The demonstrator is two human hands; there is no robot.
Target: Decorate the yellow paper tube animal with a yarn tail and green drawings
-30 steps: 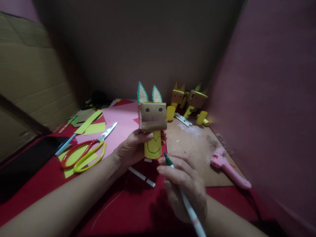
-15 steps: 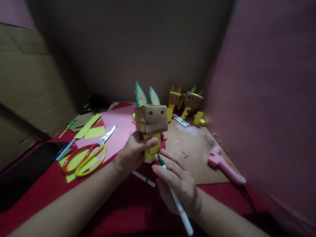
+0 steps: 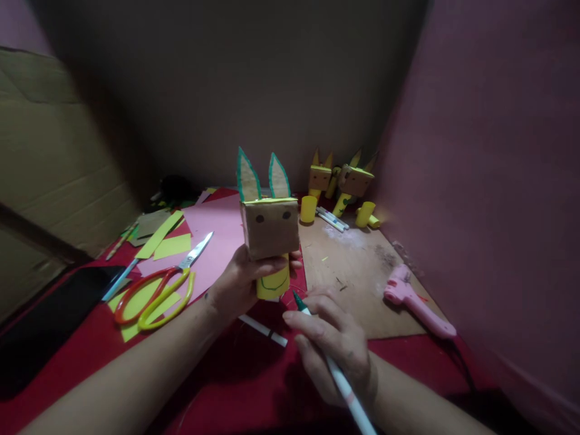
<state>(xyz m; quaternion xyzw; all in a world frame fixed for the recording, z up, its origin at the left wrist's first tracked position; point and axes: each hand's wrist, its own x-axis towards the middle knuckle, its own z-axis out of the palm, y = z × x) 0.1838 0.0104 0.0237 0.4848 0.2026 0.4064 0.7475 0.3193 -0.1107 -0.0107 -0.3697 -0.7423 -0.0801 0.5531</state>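
A cardboard rabbit figure (image 3: 270, 232) stands upright in my left hand (image 3: 238, 278), whose fingers wrap round its yellow tube body. The figure has a box head with two dark eyes and tall ears edged in green. A curved green line crosses the yellow body below my thumb. My right hand (image 3: 333, 338) grips a white marker (image 3: 345, 389) with a green tip. That tip points at the body from the lower right, a small gap away from it. A white marker cap or strip (image 3: 263, 330) lies on the red cloth beneath.
Scissors (image 3: 165, 290) with red and yellow handles lie left on coloured paper. A pink glue gun (image 3: 417, 299) rests at the right edge of a cardboard sheet (image 3: 362, 302). Two similar figures (image 3: 356, 181), yellow tubes (image 3: 309, 209) and several markers (image 3: 332, 219) stand or lie behind.
The figure has shifted slightly left and turned, its head tipping forward. My right hand has drawn the marker tip away from the yellow body, down and to the right.
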